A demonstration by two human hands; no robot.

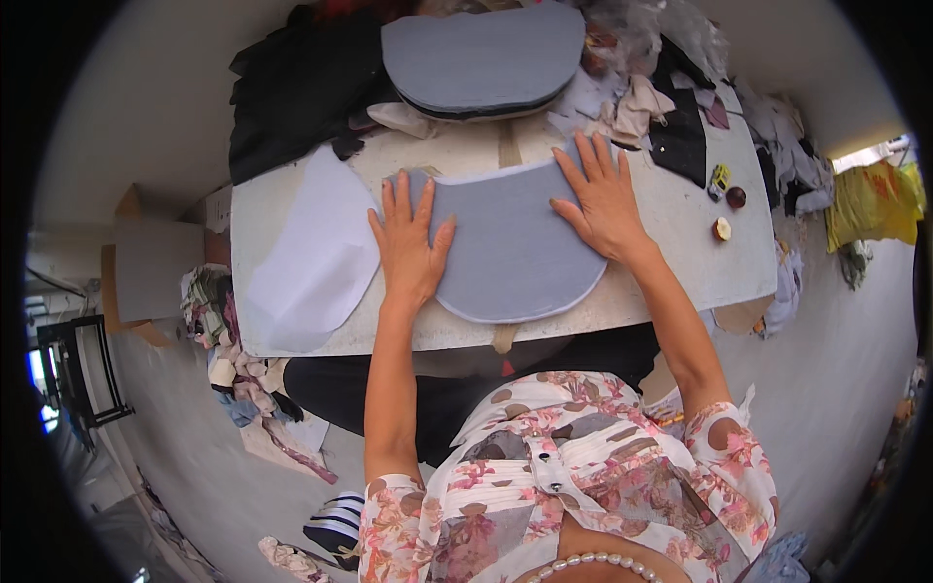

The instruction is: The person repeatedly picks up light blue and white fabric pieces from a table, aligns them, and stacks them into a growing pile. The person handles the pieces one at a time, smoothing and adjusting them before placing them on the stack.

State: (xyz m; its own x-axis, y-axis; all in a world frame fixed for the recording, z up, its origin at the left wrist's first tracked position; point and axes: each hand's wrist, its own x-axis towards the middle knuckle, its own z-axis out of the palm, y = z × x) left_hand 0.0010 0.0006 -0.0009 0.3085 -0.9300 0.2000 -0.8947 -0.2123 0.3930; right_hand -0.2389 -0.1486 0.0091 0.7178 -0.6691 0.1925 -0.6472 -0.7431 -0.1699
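Observation:
A grey half-round panel with a pale edge [520, 248] lies flat on the white table [671, 277] in front of me. My left hand [410, 238] rests on its left side, palm down with the fingers spread. Over the right side, my right hand [603, 199] lies flat too, its fingers stretched toward the far edge. Neither hand grips anything. To the left of my left hand is a white curved sheet [316, 257], partly folded over. Beyond the panel sits a stack of similar grey half-round pieces [484, 58] with dark layers showing underneath.
Black fabric [296, 97] covers the table's far left corner. Cloth scraps [637, 105] and clear plastic are heaped at the far right. Near the right edge lie a small yellow-black object [718, 182], a dark round thing [736, 197] and a pale-faced piece [721, 229]. Scraps litter the floor.

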